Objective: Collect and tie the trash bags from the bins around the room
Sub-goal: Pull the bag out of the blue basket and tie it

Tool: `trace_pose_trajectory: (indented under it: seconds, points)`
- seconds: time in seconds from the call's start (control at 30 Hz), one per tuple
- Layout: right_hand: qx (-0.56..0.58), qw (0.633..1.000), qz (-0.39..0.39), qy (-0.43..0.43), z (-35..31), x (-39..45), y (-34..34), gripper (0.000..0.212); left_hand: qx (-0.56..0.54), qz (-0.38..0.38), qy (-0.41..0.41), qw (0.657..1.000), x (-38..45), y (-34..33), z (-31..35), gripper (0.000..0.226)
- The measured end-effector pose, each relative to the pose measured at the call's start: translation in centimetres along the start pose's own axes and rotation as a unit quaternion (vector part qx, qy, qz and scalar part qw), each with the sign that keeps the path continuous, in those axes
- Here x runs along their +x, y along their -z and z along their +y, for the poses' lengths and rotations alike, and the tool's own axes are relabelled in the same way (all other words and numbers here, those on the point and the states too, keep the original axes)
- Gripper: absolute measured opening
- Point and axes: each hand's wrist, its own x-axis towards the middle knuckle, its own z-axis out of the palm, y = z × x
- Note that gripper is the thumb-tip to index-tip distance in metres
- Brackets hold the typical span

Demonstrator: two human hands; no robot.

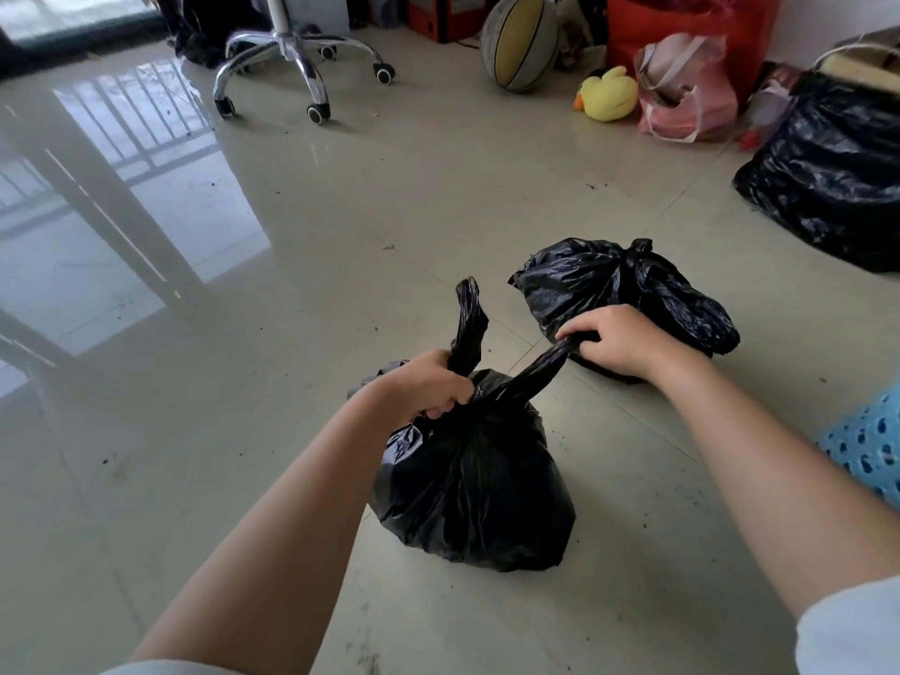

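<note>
A full black trash bag (pixel 475 484) stands on the tiled floor in front of me. My left hand (pixel 428 387) grips one twisted ear of its top, which sticks up past my fist. My right hand (pixel 616 341) pulls the other twisted ear out to the right. Just behind my right hand lies a second black trash bag (pixel 604 289), knotted at its top. A third, larger black bag (pixel 837 172) sits at the right edge.
A blue perforated bin (pixel 867 445) shows at the right edge. Far back stand an office chair base (pixel 297 56), a ball (pixel 518 41), a yellow plush duck (pixel 609 95), a pink bag (pixel 686 90) and a red bag (pixel 682 21). Crumbs dot the glossy floor.
</note>
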Motion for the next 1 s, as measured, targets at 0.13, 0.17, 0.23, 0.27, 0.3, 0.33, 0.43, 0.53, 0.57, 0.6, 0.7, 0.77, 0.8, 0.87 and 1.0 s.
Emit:
trace_pose_trajectory:
  seconds: [0.13, 0.17, 0.23, 0.27, 0.3, 0.33, 0.43, 0.53, 0.57, 0.6, 0.7, 0.77, 0.8, 0.87, 1.0]
  points:
    - [0.225, 0.969, -0.075, -0.066, 0.6, -0.4, 1.4, 0.034, -0.05, 0.017, -0.037, 0.998, 0.5, -0.6, -0.2, 0.029]
    - [0.265, 0.957, -0.091, -0.079, 0.7, -0.6, 1.6, 0.03, -0.049, 0.027, -0.054, 0.997, 0.8, -0.6, -0.3, 0.034]
    - [0.306, 0.942, -0.109, -0.086, 0.7, -0.9, 1.8, 0.024, -0.035, 0.047, -0.092, 0.994, 1.2, -0.6, -0.8, 0.039]
    - [0.321, 0.937, -0.11, -0.08, 0.8, -1.0, 1.8, 0.026, -0.024, 0.064, -0.106, 0.992, 1.4, -0.6, -0.9, 0.035]
    - [0.337, 0.933, -0.108, -0.071, 0.8, -1.0, 1.7, 0.028, -0.02, 0.085, -0.114, 0.99, 1.5, -0.7, -0.9, 0.029]
    - [0.355, 0.927, -0.105, -0.062, 0.9, -1.0, 1.7, 0.029, -0.019, 0.101, -0.119, 0.988, 1.7, -0.9, -0.8, 0.026]
    - [0.393, 0.914, -0.095, -0.035, 1.5, -0.9, 1.7, 0.033, 0.024, 0.113, -0.135, 0.984, 1.9, -2.1, -0.3, 0.035]
    - [0.411, 0.905, -0.102, -0.043, 2.4, -0.9, 1.6, 0.035, 0.06, 0.126, -0.138, 0.98, 2.2, -3.2, 0.2, 0.031]
    - [0.418, 0.9, -0.115, -0.05, 2.6, -0.9, 1.6, 0.036, 0.076, 0.129, -0.13, 0.98, 2.3, -3.4, 0.4, 0.03]
    - [0.421, 0.896, -0.13, -0.054, 2.9, -1.0, 1.5, 0.036, 0.074, 0.122, -0.115, 0.983, 2.3, -3.5, 0.5, 0.031]
    - [0.428, 0.888, -0.162, -0.047, 3.3, -1.4, 1.4, 0.04, 0.094, 0.047, -0.05, 0.993, 2.1, -3.6, 1.0, 0.05]
    - [0.439, 0.881, -0.171, -0.038, 3.4, -1.6, 1.4, 0.049, 0.261, -0.005, -0.039, 0.965, 2.1, -4.0, 1.0, 0.063]
    - [0.441, 0.88, -0.172, -0.032, 3.4, -1.6, 1.4, 0.055, 0.338, -0.006, -0.042, 0.94, 2.1, -4.4, 0.9, 0.068]
    - [0.449, 0.878, -0.164, -0.026, 3.4, -1.6, 1.3, 0.056, 0.41, 0.027, -0.051, 0.91, 2.2, -5.6, 0.8, 0.073]
    - [0.507, 0.854, -0.108, -0.041, 3.8, -1.5, 0.8, 0.038, 0.459, 0.09, -0.054, 0.882, 2.1, -8.0, 0.5, 0.056]
